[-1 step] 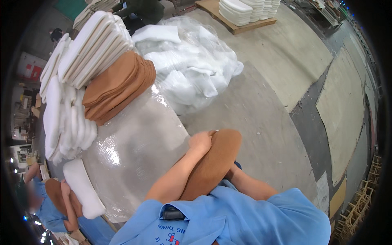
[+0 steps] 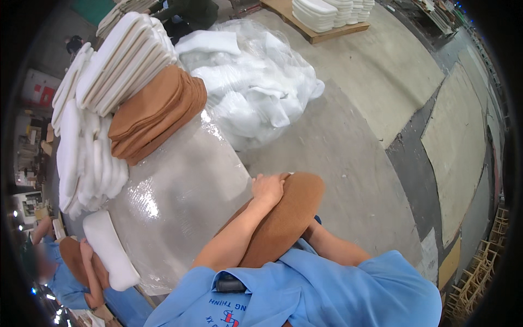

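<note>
A brown cushion cover [image 2: 289, 218], plump and rounded at its far end, leans against my front. My left hand [image 2: 268, 189] is closed on its left edge near the far end, fingers curled over the opening side. My right forearm [image 2: 338, 242] reaches behind the cushion cover from the right; the hand itself is hidden by it, so its fingers cannot be seen. A small dark blue patch [image 2: 317, 219] shows beside the right wrist. Beyond the table's bare, plastic-wrapped top [image 2: 185, 180] lies a stack of brown cushion covers [image 2: 155, 114].
White foam pads [image 2: 122, 60] are piled at the far left, with one pad [image 2: 111, 250] on the near left edge. A co-worker [image 2: 71, 272] handles a brown cover there. A plastic-wrapped white heap [image 2: 256, 82] stands beyond; more white pads [image 2: 321, 16] sit on a pallet.
The cushion cover's far end has shifted slightly right. More brown material shows left of my left forearm. My left hand keeps its hold.
</note>
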Available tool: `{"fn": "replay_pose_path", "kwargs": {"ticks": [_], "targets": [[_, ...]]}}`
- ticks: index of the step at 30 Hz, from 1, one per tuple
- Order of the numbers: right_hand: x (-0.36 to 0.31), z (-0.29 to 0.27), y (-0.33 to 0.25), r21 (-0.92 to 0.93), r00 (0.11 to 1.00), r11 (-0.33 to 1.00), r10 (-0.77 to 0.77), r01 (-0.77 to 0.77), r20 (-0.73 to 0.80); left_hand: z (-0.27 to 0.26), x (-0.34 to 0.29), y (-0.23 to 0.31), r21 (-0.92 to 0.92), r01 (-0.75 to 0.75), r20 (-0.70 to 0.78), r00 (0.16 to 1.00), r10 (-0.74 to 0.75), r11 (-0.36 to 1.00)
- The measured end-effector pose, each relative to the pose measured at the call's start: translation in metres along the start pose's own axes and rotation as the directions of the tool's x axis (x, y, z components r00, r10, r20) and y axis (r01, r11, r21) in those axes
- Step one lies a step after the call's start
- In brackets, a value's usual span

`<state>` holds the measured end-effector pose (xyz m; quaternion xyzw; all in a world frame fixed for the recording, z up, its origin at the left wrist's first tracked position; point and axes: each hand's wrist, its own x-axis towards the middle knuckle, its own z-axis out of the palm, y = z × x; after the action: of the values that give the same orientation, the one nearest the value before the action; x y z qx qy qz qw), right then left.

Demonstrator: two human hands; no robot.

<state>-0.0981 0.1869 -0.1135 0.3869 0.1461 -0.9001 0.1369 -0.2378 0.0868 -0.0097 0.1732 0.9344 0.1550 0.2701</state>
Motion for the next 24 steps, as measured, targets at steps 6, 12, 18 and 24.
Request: {"fn": "replay_pose_path", "kwargs": {"ticks": [6, 12, 18, 24], "targets": [[-0.003, 0.009, -0.017, -0.130, 0.999, 0.991, 0.034, -0.036, -0.016, 0.014, 0.014, -0.012, -0.208, 0.070, -0.095, 0.991, -0.091, 0.976], [0.056, 0.044, -0.006, -0.186, 0.990, 0.982, 0.005, -0.031, -0.141, 0.039, 0.023, -0.016, -0.215, 0.122, -0.128, 0.980, -0.152, 0.969], [0.065, 0.041, -0.019, -0.238, 0.986, 0.971, -0.013, -0.027, -0.166, 0.035, 0.028, -0.022, -0.234, 0.101, -0.144, 0.980, -0.138, 0.967], [0.021, 0.010, -0.046, -0.313, 0.990, 0.949, -0.016, -0.030, -0.143, 0.009, 0.039, 0.013, -0.238, 0.068, -0.150, 0.983, -0.106, 0.969]]}}
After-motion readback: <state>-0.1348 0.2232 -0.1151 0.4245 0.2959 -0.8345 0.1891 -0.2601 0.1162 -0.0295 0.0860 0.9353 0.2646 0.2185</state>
